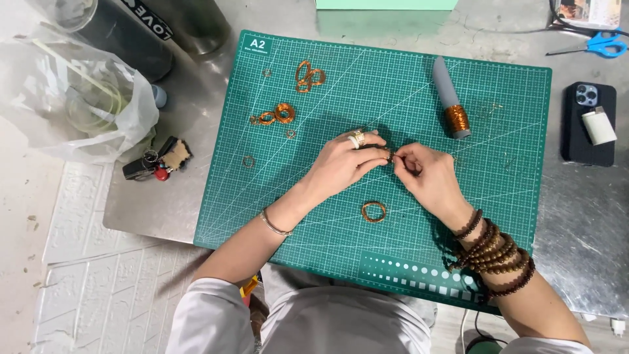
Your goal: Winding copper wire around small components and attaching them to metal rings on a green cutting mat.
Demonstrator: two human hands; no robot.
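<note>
My left hand (pixel 347 164) and my right hand (pixel 426 174) meet fingertip to fingertip over the middle of a green cutting mat (pixel 511 98). Both pinch one small copper wire piece (pixel 391 157), mostly hidden by the fingers. The left hand wears a ring and a thin bangle; the right wrist is wrapped in dark wooden beads. A finished copper wire ring (pixel 374 211) lies on the mat just below the hands.
More copper wire coils (pixel 284 113) and loops (pixel 308 75) lie at the mat's upper left. A grey mandrel wound with copper wire (pixel 452 98) sits upper right. Phone with lighter (pixel 590 123), blue scissors (pixel 606 44), keys (pixel 157 164), plastic bag (pixel 72 98) surround the mat.
</note>
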